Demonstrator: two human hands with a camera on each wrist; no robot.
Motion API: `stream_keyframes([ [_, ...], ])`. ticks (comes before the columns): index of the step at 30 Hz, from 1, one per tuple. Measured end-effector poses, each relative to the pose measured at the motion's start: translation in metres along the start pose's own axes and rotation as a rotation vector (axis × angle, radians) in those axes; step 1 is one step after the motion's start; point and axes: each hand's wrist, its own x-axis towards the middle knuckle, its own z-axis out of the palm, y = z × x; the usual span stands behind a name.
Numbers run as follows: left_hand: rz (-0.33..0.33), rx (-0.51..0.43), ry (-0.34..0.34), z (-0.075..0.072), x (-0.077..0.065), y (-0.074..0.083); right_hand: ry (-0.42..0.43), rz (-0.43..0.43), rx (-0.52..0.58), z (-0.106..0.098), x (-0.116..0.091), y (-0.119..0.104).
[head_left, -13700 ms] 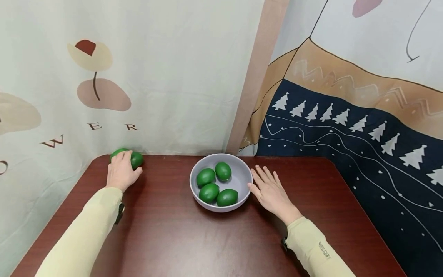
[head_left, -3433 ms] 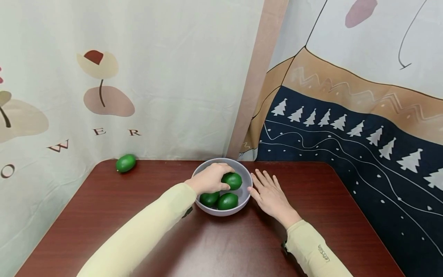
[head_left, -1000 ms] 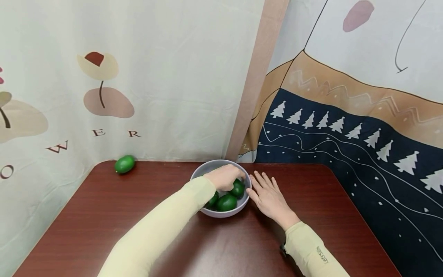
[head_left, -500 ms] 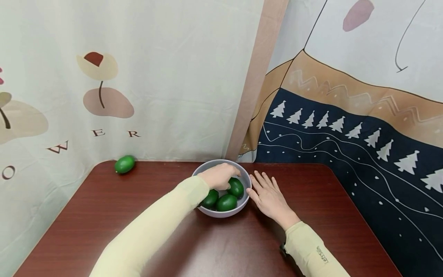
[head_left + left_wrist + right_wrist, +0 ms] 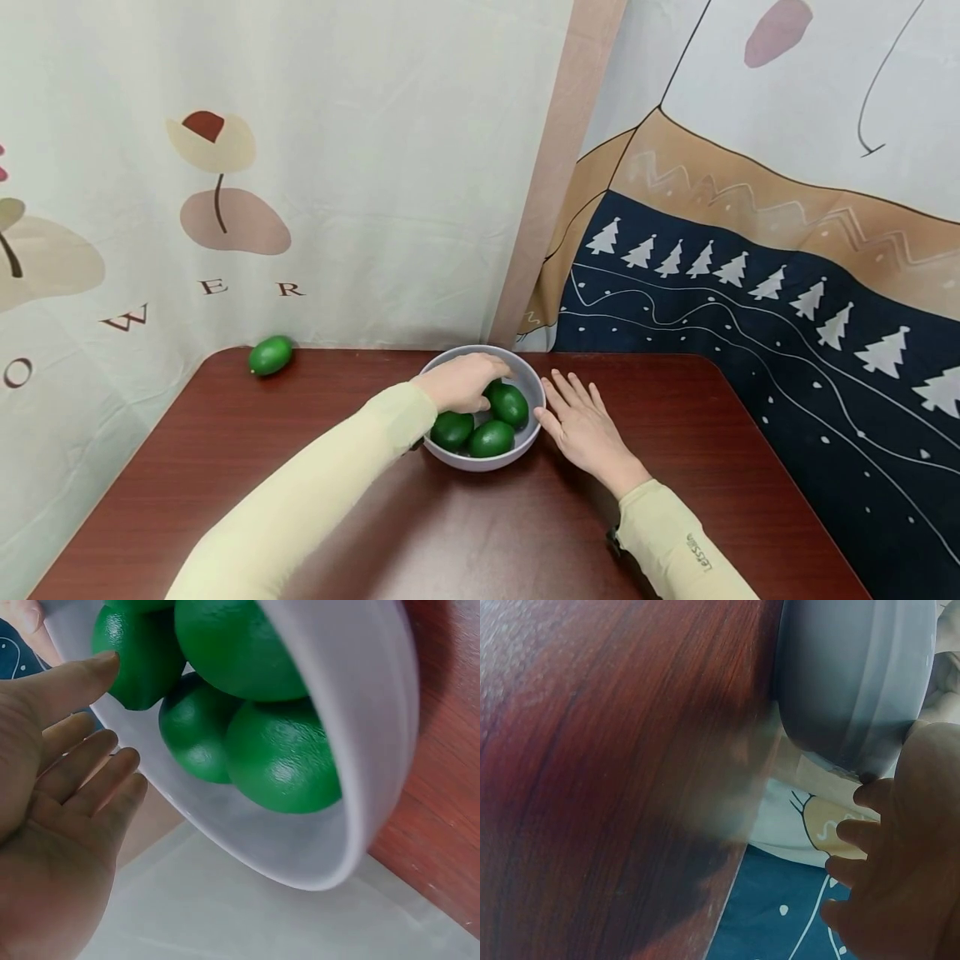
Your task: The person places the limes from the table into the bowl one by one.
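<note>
A grey-lilac bowl (image 5: 480,464) stands near the table's far edge with several green limes (image 5: 491,439) inside. My left hand (image 5: 461,383) is over the bowl's left side, hiding part of its contents. In the left wrist view that hand (image 5: 60,787) holds nothing; its fingers are loosely bent and its thumb is close to a lime (image 5: 142,656). My right hand (image 5: 588,429) lies with spread fingers against the bowl's right side. The right wrist view shows its fingertips at the bowl's wall (image 5: 847,682). One more lime (image 5: 271,356) sits at the table's far left corner.
The dark red wooden table (image 5: 480,533) has rounded far corners. Right behind it hangs a pale curtain (image 5: 375,208) with printed flowers. A navy cloth with white trees (image 5: 675,283) hangs along the right side.
Earlier the left hand was on limes at the far left corner, where one now lies. Another lime is in the bowl, released. Over the last second the left hand has drawn back leftward; the right stays.
</note>
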Motion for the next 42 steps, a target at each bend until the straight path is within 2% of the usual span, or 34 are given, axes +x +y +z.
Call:
stream_keyframes([
  [7,0.036,0.065,0.040,0.003,-0.009,-0.012,0.010,-0.006,-0.001,0.000,0.000,0.000],
  [13,0.048,0.048,0.090,0.007,-0.019,-0.022,0.005,-0.005,0.006,0.000,-0.001,0.000],
  [20,0.032,0.018,0.139,0.011,-0.029,-0.029,0.021,-0.018,-0.014,0.003,0.000,0.000],
  [26,0.011,0.032,0.179,0.011,-0.041,-0.036,0.020,-0.018,-0.029,0.002,0.000,0.000],
  [32,0.008,0.037,0.224,0.013,-0.051,-0.046,0.012,-0.011,-0.034,0.002,-0.001,0.000],
  [42,-0.040,0.004,0.312,0.019,-0.069,-0.064,0.009,-0.011,-0.034,0.002,0.000,0.000],
])
